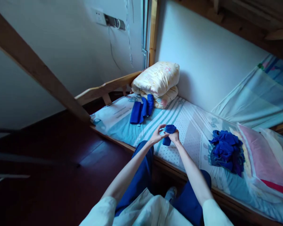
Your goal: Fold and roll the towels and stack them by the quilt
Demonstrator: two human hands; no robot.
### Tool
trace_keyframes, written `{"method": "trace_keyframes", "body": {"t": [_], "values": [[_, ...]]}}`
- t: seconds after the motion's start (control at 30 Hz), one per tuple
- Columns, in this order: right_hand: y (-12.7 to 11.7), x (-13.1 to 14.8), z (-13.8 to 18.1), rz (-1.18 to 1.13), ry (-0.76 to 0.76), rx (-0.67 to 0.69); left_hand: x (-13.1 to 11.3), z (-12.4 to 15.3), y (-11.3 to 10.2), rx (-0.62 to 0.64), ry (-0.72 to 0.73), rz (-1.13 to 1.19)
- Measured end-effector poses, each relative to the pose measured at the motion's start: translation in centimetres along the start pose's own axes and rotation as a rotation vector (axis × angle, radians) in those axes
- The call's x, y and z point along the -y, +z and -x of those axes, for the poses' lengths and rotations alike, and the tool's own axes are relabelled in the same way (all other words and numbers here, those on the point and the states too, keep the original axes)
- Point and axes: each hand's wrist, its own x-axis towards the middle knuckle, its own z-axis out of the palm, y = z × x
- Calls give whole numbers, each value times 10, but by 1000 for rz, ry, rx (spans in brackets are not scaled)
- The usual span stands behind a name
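Note:
Between my two hands, over the bed's near side, is a rolled blue cloth (170, 129) with a flat part hanging below the roll. My right hand (174, 136) grips it from the right, its fingers partly hidden behind the cloth. On the other side my left hand (157, 135) curves in with its thumb across the front and a fingertip at the left edge. Several folded blue cloths (137, 112) lie side by side farther left on the bed. To the right sits a crumpled heap of blue cloth (227, 150).
A patterned sheet (191, 125) covers the bed. A folded floral quilt (157, 78) rests at the far corner by the wooden bed rail (115, 82). Pink bedding in a clear bag (265, 153) lies at right. A slanting wooden post (37, 62) stands at left.

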Motion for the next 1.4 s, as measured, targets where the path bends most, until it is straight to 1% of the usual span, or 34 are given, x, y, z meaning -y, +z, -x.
{"method": "trace_keyframes", "body": {"t": [0.1,0.17,0.3,0.37,0.47,0.57,0.63,0.8,0.97,1.1,1.3,1.4], "values": [[35,29,-20,-11,-19,40,19,-3,-46,-20,-81,-44],[61,45,-34,-38,-20,62,34,-4,-70,-49,-124,-94],[120,70,-59,-125,-18,88,56,-9,-108,-198,-210,-230],[148,80,-70,-172,-35,114,61,-16,-126,-287,-241,-269],[185,90,-86,-195,-61,139,64,-30,-154,-386,-239,-281],[214,94,-99,-189,-63,143,64,-42,-178,-440,-250,-287],[229,94,-106,-179,-59,143,64,-47,-188,-470,-264,-290],[253,86,-111,-138,-42,137,69,-47,-201,-520,-354,-328],[266,71,-110,-118,4,135,78,-42,-203,-503,-409,-333],[270,63,-111,-129,8,135,83,-42,-202,-513,-418,-319],[268,60,-111,-117,-34,151,90,-42,-199,-512,-343,-282],[270,56,-114,-106,-38,181,95,-44,-200,-515,-337,-290]]}}
